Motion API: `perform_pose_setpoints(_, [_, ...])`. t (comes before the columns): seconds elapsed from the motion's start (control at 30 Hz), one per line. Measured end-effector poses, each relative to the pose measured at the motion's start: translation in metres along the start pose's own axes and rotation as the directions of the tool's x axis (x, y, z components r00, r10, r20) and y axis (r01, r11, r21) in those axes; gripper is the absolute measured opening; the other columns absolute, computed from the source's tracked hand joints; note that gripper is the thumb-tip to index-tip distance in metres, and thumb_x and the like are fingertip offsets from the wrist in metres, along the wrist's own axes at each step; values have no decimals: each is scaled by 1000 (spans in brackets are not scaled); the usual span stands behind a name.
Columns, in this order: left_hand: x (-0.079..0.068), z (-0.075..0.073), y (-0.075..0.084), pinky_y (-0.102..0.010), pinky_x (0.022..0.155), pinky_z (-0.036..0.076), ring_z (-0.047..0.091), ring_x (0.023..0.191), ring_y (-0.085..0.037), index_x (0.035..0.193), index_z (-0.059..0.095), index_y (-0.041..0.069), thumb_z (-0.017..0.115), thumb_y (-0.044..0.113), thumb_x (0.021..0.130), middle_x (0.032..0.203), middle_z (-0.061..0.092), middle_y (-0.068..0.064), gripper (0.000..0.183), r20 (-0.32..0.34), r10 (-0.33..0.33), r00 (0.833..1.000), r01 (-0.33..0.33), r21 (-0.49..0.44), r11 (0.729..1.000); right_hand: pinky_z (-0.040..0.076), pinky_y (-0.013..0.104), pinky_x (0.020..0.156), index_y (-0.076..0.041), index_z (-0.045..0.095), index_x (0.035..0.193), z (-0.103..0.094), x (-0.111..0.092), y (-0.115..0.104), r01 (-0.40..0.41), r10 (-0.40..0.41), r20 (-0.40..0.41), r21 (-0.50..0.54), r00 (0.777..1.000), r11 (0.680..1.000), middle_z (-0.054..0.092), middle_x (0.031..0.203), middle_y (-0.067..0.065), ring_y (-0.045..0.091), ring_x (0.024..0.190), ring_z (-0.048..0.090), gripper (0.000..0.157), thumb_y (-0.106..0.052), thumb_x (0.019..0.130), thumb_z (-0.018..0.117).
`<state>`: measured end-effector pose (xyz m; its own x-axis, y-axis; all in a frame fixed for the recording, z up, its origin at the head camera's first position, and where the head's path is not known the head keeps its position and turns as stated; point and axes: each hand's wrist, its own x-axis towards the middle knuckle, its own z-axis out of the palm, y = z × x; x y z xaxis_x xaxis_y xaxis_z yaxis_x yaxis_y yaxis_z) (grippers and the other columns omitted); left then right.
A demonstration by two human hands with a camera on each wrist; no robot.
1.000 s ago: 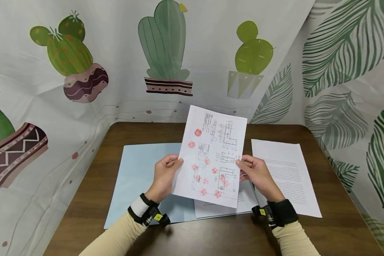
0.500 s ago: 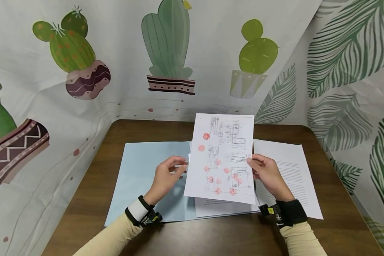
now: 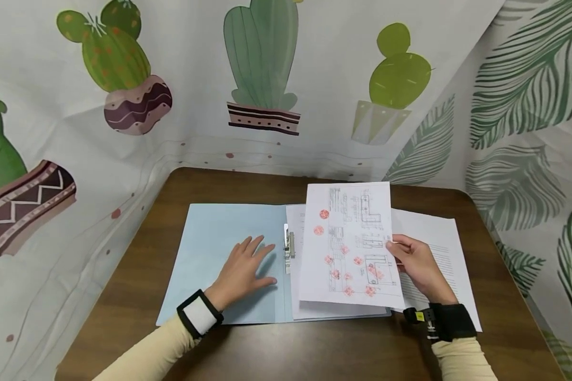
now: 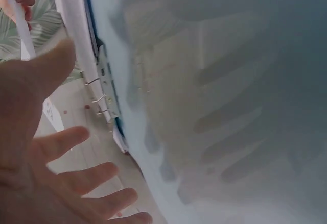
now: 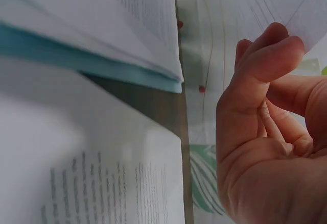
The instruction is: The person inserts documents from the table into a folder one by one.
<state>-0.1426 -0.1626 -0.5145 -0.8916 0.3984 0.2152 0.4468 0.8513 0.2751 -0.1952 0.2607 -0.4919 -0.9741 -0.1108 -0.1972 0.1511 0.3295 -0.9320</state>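
My right hand (image 3: 419,264) pinches the right edge of a white sheet (image 3: 345,243) printed with technical drawings and red stamps. The sheet is held over the right half of an open light-blue folder (image 3: 209,227). Fingers spread, my left hand (image 3: 240,272) hovers over the folder's bare left cover and casts a shadow on it. A metal ring clip (image 3: 288,248) runs along the folder's spine; the left wrist view shows its prongs (image 4: 97,99) through the papers (image 4: 76,25). In the right wrist view, the thumb and fingers of my right hand (image 5: 265,127) meet at the sheet's corner (image 5: 286,4).
Another white sheet (image 3: 450,264) with printed text lies right of the folder, partly behind my right hand. Everything rests on a brown wooden table (image 3: 286,349). A cloth (image 3: 324,63) printed with cacti and leaves hangs behind it.
My left hand has let go of the drawing sheet, moved away from it and spread over the blue cover. My right hand has carried the sheet rightward, uncovering the metal clip.
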Motion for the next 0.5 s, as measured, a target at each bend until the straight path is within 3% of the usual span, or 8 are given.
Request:
perform_pose_setpoints(0.1, [-6,2,-2,-73,108,31,36,142,-57,147,57,12,86,55,77,155,43,-27,87,114,-32,993,31,6,999,59,34,68,1,54,144,-2,0,3,-11,11,6,-20,1000,1000,73,117,17,16,85,72,44,-24,108,55])
perform_pose_setpoints(0.2, [-10,2,-5,-75,110,26,28,145,-57,149,55,14,84,58,77,159,37,-28,89,183,-51,982,50,11,999,59,33,68,1,54,143,-3,0,6,-25,25,13,-41,1000,999,74,116,17,16,85,72,44,-24,108,55])
perform_pose_setpoints(0.5, [-12,3,-10,-75,111,22,24,148,-57,148,56,15,82,58,79,161,33,-28,86,255,-93,962,93,10,996,60,34,69,-1,56,142,-5,-4,12,-83,83,-1,-80,997,993,75,111,11,19,84,73,44,-27,107,58])
